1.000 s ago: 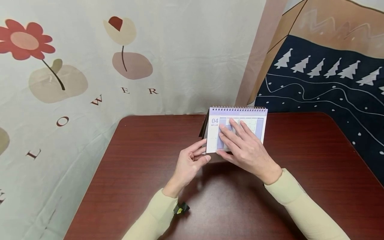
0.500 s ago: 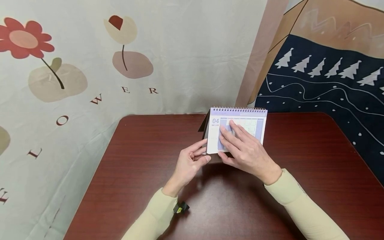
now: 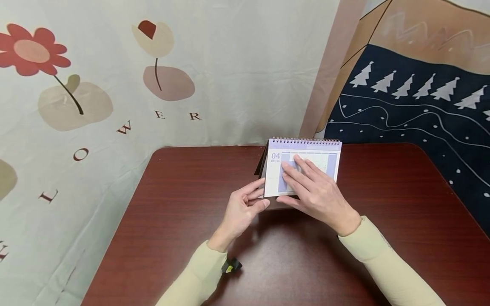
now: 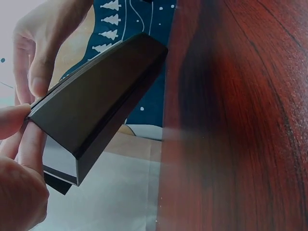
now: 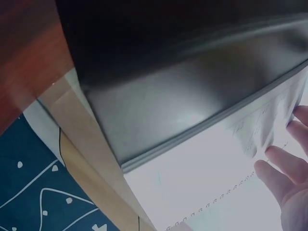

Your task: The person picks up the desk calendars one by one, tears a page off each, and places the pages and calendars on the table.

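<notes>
A spiral-bound desk calendar (image 3: 272,178) stands tilted near the back of the table, its white and lilac page marked 04 and its wire binding (image 3: 306,141) on top. My left hand (image 3: 239,214) pinches its lower left corner, thumb in front and fingers behind. My right hand (image 3: 320,195) lies flat on the page with fingers spread, covering most of the date grid. In the left wrist view the dark cardboard base (image 4: 98,101) shows its folded underside, with the thumb (image 4: 12,120) at the corner. The right wrist view shows the fingers (image 5: 284,166) against the bright page.
The reddish-brown wooden table (image 3: 183,204) has rounded back corners. Behind it hangs a pale cloth (image 3: 245,76) printed with flowers and letters, and a navy panel (image 3: 405,114) with white trees at right. A small dark item (image 3: 231,266) sits by the left cuff.
The calendar and both hands stay almost in place. My right hand's fingers shift very slightly on the page, and the calendar's tilt varies a little.
</notes>
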The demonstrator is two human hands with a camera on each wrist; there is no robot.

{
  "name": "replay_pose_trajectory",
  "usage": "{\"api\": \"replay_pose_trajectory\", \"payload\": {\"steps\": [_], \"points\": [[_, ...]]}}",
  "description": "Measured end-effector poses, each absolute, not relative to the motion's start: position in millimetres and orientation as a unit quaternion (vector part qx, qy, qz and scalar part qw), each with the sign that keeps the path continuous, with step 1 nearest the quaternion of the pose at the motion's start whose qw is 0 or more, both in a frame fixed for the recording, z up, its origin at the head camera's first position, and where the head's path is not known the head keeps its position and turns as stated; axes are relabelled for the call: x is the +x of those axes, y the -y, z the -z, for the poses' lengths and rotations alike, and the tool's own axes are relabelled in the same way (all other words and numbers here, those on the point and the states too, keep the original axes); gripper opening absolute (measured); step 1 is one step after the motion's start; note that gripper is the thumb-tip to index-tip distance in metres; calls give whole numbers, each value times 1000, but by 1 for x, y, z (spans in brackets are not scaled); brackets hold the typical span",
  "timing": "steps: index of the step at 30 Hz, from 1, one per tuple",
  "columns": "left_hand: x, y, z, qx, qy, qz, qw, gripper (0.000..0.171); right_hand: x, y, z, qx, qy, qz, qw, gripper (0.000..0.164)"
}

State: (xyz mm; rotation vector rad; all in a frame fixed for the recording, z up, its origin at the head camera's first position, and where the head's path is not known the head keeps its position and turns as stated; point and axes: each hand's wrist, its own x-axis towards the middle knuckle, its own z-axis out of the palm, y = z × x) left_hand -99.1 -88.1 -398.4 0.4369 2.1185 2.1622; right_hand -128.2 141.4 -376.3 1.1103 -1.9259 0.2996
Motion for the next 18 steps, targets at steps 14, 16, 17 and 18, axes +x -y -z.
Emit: {"api": "replay_pose_trajectory", "payload": {"steps": [14,16,17,18], "points": [[-100,87,399,138,-690,-710,38,58,-129,-140,379,437,781,-143,423,53],[-100,87,399,136,-688,-712,38,59,-129,-140,379,439,781,-146,419,53],[-100,87,398,135,-687,-713,38,59,-129,-140,378,439,782,-148,417,53],[-100,87,398,134,-685,-715,38,59,-130,-140,378,440,782,-150,416,53]]}}
